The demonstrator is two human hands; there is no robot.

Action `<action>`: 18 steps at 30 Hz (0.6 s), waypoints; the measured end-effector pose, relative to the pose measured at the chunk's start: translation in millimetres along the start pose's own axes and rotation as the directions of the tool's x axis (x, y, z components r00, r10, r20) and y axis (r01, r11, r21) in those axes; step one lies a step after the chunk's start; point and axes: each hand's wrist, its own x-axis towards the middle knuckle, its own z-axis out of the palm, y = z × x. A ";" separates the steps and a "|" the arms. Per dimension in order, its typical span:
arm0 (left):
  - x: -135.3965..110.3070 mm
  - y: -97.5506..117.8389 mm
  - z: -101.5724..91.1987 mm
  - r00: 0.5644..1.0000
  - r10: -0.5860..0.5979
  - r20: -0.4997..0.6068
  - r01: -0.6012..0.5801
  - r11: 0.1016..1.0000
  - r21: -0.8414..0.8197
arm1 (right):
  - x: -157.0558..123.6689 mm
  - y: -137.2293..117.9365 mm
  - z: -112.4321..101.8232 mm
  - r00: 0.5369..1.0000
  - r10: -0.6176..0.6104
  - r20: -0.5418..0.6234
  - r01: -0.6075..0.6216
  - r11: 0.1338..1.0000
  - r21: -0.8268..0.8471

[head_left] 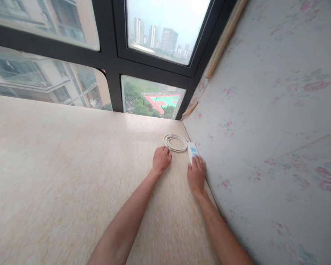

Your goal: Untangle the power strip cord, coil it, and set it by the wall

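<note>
A white power strip point(191, 148) with blue socket faces lies on the stone sill against the papered wall. Its white cable point(176, 150) is wound into a flat coil at the strip's far left. My right hand point(196, 176) rests over the near part of the strip, fingers on top and thumb along its left side, hiding that end. At the coil's near left edge is my left hand point(162, 161), wearing a ring. Its fingers are curled in, and what they hold at the cable is hidden from me.
The beige marbled sill point(71, 176) stretches out to the left. A dark window frame point(151, 66) borders the sill's far side. On the right stands the wall with flowered paper point(264, 147), with a damaged wooden trim point(223, 44) beside the window.
</note>
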 end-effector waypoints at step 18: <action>-77.7 0.5 -29.6 0.973 -0.226 -0.046 0.194 0.910 -0.367 | 3.7 -7.0 -10.2 0.975 -0.212 -0.067 0.222 0.942 0.252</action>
